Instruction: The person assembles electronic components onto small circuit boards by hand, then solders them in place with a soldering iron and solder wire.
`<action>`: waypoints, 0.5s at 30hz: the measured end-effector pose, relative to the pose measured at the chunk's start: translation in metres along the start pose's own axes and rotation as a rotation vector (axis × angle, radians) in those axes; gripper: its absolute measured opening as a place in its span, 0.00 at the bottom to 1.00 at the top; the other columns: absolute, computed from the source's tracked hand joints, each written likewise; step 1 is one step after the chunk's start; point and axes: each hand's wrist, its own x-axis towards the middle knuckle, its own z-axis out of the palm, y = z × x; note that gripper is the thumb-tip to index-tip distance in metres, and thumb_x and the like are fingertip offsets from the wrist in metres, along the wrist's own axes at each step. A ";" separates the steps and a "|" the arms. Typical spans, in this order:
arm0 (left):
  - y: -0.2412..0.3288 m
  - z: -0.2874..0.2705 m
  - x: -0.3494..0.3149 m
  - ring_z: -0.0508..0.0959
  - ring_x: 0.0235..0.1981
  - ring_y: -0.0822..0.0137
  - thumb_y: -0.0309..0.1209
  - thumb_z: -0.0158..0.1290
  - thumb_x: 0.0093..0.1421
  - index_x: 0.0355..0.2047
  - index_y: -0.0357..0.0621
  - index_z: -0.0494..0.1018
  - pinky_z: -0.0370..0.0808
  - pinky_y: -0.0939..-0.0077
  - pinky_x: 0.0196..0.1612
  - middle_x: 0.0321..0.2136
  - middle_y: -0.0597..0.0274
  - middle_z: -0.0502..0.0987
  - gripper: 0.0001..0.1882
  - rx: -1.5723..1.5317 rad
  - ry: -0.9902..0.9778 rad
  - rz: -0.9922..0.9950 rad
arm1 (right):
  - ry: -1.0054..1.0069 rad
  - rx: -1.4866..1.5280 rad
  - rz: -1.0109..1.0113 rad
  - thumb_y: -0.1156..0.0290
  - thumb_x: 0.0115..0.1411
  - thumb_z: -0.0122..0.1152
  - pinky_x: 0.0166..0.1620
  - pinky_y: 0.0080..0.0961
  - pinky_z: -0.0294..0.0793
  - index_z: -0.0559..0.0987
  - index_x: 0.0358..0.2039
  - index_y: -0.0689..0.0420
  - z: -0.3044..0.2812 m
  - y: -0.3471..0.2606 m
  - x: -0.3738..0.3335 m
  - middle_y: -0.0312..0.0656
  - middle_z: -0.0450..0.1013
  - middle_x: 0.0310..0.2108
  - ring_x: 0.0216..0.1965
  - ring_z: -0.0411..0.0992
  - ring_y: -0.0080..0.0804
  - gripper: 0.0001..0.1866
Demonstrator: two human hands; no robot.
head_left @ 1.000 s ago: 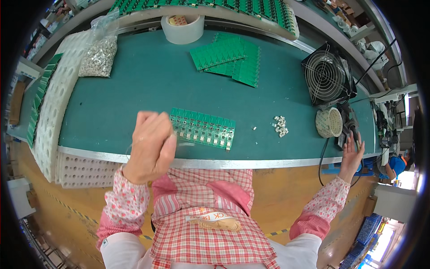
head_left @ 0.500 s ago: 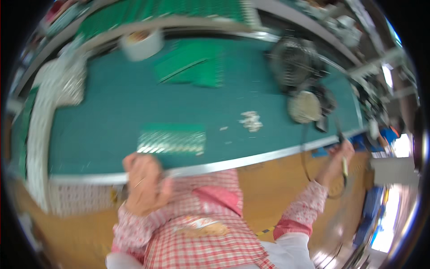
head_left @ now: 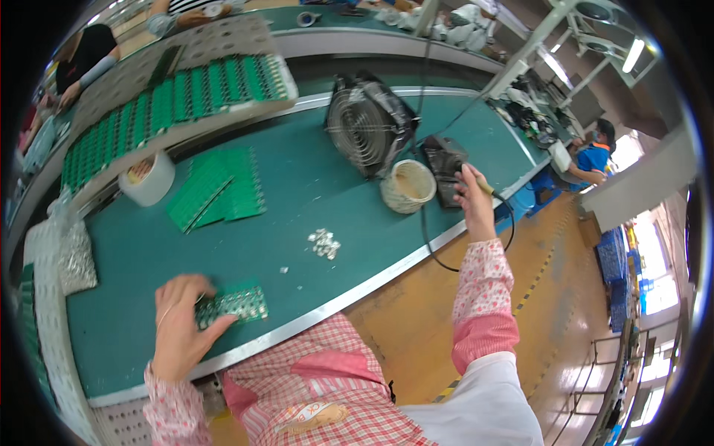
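My left hand [head_left: 182,323] curls over the left end of a green circuit board [head_left: 249,303] that lies on the green bench mat near its front edge. The thumb is at the board's near side and the fingers at its far side. Out to the right, my right hand [head_left: 476,201] is closed round a soldering iron [head_left: 486,186] with a pale yellow handle and a black cord. Its tip is hidden toward the dark iron stand [head_left: 445,160]. A small pile of silvery parts [head_left: 324,244] lies on the mat, with a few loose pieces between it and the board.
A woven-looking cup [head_left: 408,186] and a black fan [head_left: 364,123] stand beside the iron stand. Farther left are stacked green boards [head_left: 242,182], a white roll [head_left: 149,182] and a bag of small parts [head_left: 76,256]. A raised rack [head_left: 290,85] holds many boards. Other people work beyond.
The view has swung toward the right. My left hand has moved from the bench edge onto the circuit board; my right hand with the soldering iron has come up beside the iron stand.
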 end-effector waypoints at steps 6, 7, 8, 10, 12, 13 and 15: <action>-0.016 0.006 0.029 0.70 0.39 0.54 0.37 0.69 0.36 0.36 0.42 0.68 0.64 0.65 0.45 0.34 0.56 0.70 0.29 -0.035 -0.272 -0.026 | -0.166 0.486 0.229 0.69 0.59 0.61 0.30 0.12 0.68 0.74 0.45 0.58 -0.015 0.026 -0.030 0.36 0.74 0.36 0.30 0.70 0.16 0.14; -0.018 0.006 0.030 0.70 0.39 0.54 0.37 0.69 0.36 0.36 0.42 0.68 0.64 0.65 0.45 0.34 0.56 0.70 0.29 -0.031 -0.282 -0.055 | -0.084 0.281 0.087 0.70 0.59 0.60 0.30 0.12 0.67 0.75 0.43 0.57 0.013 0.014 -0.067 0.36 0.74 0.35 0.30 0.69 0.16 0.12; -0.018 0.004 0.032 0.70 0.39 0.54 0.37 0.70 0.36 0.36 0.42 0.67 0.64 0.65 0.44 0.34 0.57 0.69 0.29 -0.050 -0.316 -0.079 | 0.003 0.073 -0.068 0.71 0.59 0.59 0.30 0.12 0.66 0.75 0.40 0.57 0.036 0.005 -0.099 0.36 0.74 0.35 0.30 0.69 0.16 0.09; -0.020 0.003 0.032 0.71 0.36 0.55 0.38 0.71 0.34 0.36 0.41 0.65 0.67 0.65 0.40 0.32 0.57 0.70 0.32 -0.041 -0.312 -0.052 | -0.209 -0.255 -0.239 0.72 0.57 0.61 0.29 0.13 0.67 0.77 0.37 0.56 0.064 0.006 -0.142 0.37 0.73 0.34 0.29 0.69 0.21 0.08; -0.023 0.002 0.030 0.72 0.34 0.56 0.38 0.71 0.35 0.36 0.41 0.65 0.68 0.65 0.40 0.31 0.57 0.70 0.32 -0.076 -0.342 -0.131 | -0.471 -0.584 -0.636 0.73 0.53 0.64 0.34 0.20 0.68 0.78 0.36 0.56 0.099 0.006 -0.171 0.38 0.73 0.33 0.32 0.69 0.28 0.09; -0.023 0.003 0.032 0.73 0.33 0.56 0.38 0.71 0.35 0.36 0.40 0.64 0.69 0.65 0.39 0.30 0.57 0.71 0.33 -0.117 -0.360 -0.187 | -0.546 -0.631 -0.762 0.73 0.50 0.66 0.35 0.23 0.68 0.79 0.35 0.56 0.112 0.005 -0.175 0.37 0.72 0.32 0.32 0.68 0.29 0.10; -0.030 0.005 0.031 0.74 0.32 0.59 0.37 0.71 0.37 0.36 0.39 0.64 0.70 0.68 0.37 0.30 0.57 0.72 0.32 -0.172 -0.348 -0.161 | -0.624 -0.674 -0.893 0.73 0.46 0.69 0.36 0.27 0.68 0.80 0.33 0.56 0.134 0.006 -0.180 0.37 0.71 0.30 0.32 0.67 0.31 0.12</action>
